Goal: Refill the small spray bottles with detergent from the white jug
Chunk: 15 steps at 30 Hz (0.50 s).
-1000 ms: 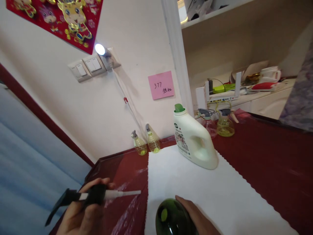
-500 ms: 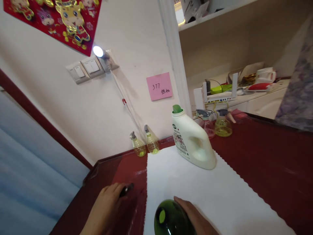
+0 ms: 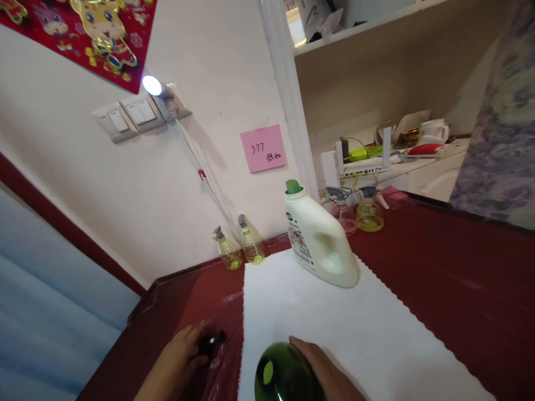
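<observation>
My right hand (image 3: 324, 370) is wrapped round a dark green glass bottle (image 3: 284, 376) at the bottom edge, seen from above with its open mouth showing. It stands on a white sheet (image 3: 334, 323) spread over the dark red table (image 3: 438, 278). My left hand (image 3: 179, 359) rests on the red table to the left of the sheet, fingers curled over a black spray-pump head (image 3: 211, 341); most of the pump is hidden under the hand.
A white detergent jug with a green cap (image 3: 320, 236) stands at the sheet's far end. Two small spray bottles of yellow liquid (image 3: 238, 250) stand by the wall, two more (image 3: 355, 209) behind the jug. A pink note (image 3: 263, 147) and light switches (image 3: 134, 114) are on the wall.
A second ago my left hand held the spray pump with its white tube up in the air. It has come down onto the table, hand still on the pump. The right hand stayed on the bottle.
</observation>
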### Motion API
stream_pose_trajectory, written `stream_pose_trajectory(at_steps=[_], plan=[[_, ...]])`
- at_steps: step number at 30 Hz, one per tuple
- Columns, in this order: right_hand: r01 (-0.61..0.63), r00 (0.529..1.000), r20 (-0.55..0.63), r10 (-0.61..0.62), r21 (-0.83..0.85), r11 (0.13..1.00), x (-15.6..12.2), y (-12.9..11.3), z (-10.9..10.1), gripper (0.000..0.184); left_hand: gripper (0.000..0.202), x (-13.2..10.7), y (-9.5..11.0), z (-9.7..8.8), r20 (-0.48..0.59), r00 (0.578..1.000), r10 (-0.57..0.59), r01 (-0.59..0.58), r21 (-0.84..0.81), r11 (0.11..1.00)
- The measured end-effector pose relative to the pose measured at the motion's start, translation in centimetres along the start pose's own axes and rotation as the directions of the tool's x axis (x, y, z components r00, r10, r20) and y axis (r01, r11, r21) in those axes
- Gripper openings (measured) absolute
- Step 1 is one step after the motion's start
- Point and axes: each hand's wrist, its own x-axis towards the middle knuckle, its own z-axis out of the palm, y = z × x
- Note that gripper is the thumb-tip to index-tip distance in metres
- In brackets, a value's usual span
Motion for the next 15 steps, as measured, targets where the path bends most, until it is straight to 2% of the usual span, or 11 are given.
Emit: stream_pose_trajectory(at_steps=[2, 4, 5, 7, 8, 9, 10, 12, 13, 15], plan=[[-0.019, 1.000, 0.012, 0.019, 0.059, 0.998, -0.1, -0.1, -0.2, 0.078, 0.053, -0.2, 0.8, -1.2, -0.073, 0.997, 0.012, -0.016, -0.050, 0.999], [-0.025, 1.000, 0.002, 0.025, 0.072, 0.997, -0.1, 0.0, -0.3, 0.080, 0.051, -0.7, 2.6, -2.5, -0.164, 0.986, 0.013, -0.043, -0.181, 0.982], [-0.028, 1.000, -0.009, 0.029, 0.071, 0.997, -0.1, 0.1, -0.3, 0.081, 0.051, -1.1, 3.8, -3.0, -0.154, 0.988, 0.005, -0.049, -0.283, 0.958], [-0.026, 0.999, -0.033, 0.028, 0.065, 0.998, -0.1, 0.5, -0.2, 0.086, 0.058, -2.2, 6.9, -3.5, -0.020, 1.000, 0.017, -0.025, -0.536, 0.844], [-0.022, 0.999, -0.047, 0.025, 0.064, 0.998, -0.1, 0.8, -0.1, 0.088, 0.068, -2.8, 8.5, -3.4, 0.067, 0.995, 0.067, -0.008, -0.644, 0.765], [-0.014, 0.998, -0.062, 0.018, 0.065, 0.998, -0.1, 1.1, 0.0, 0.088, 0.078, -3.4, 10.1, -3.0, 0.101, 0.988, 0.119, -0.010, -0.721, 0.693], [-0.001, 0.997, -0.077, 0.007, 0.069, 0.998, -0.2, 1.4, 0.1, 0.087, 0.087, -3.9, 11.7, -2.4, 0.129, 0.978, 0.165, -0.014, -0.744, 0.668], [0.023, 0.993, -0.114, -0.013, 0.084, 0.996, -0.3, 2.0, 0.3, 0.078, 0.094, -4.5, 14.4, -0.7, 0.204, 0.945, 0.255, -0.022, -0.740, 0.673], [0.033, 0.990, -0.137, -0.021, 0.089, 0.995, -0.3, 2.2, 0.4, 0.073, 0.090, -4.5, 15.5, 0.3, 0.201, 0.927, 0.318, -0.063, -0.750, 0.658], [0.054, 0.981, -0.189, -0.039, 0.078, 0.995, -0.4, 2.3, 0.4, 0.066, 0.087, -4.1, 17.0, 2.0, 0.118, 0.922, 0.368, -0.142, -0.782, 0.607]])
